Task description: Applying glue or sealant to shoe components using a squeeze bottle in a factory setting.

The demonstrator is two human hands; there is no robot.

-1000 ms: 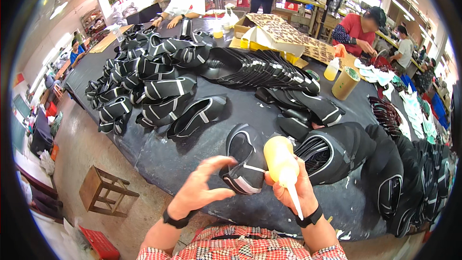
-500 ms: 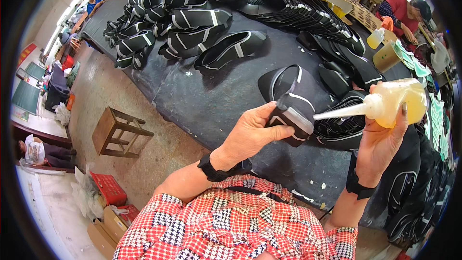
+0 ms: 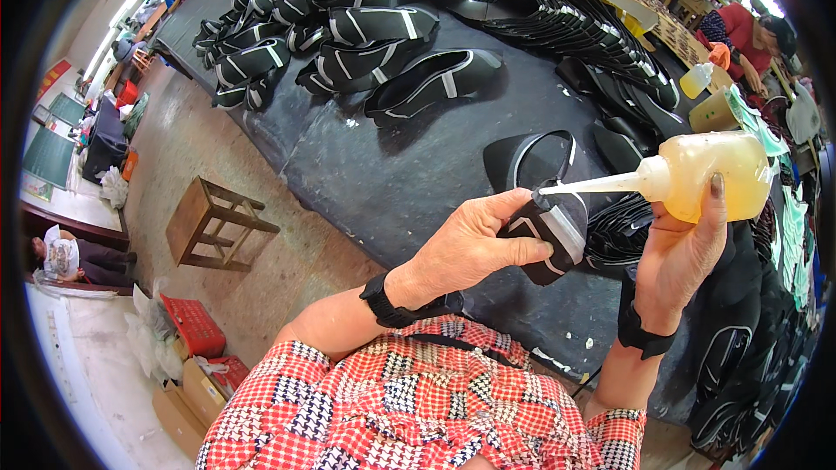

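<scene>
Between the thumb and fingers of my left hand [image 3: 461, 248] is a black shoe upper [image 3: 531, 157] with light grey strips, its heel end toward me and its loop of opening beyond. My right hand [image 3: 684, 265] is wrapped round a translucent squeeze bottle [image 3: 718, 174] of yellowish liquid, tipped on its side. The bottle's long white nozzle points left, and its tip is at the edge of the upper, close to my left fingertips. Whether any liquid is coming out is too small to tell. My left fingers behind the upper are hidden.
A dark-covered table [image 3: 340, 174] carries heaped shoe uppers [image 3: 383, 26] and a long overlapping row [image 3: 557, 26] of more. Another squeeze bottle [image 3: 697, 80] stands at the far right, near a co-worker [image 3: 740, 43]. A wooden stool [image 3: 218, 224] is on the floor at left.
The bottle has moved a little left and up, and its nozzle tip has shifted from beside the light strip to the upper's edge. The upper has turned slightly in my left hand.
</scene>
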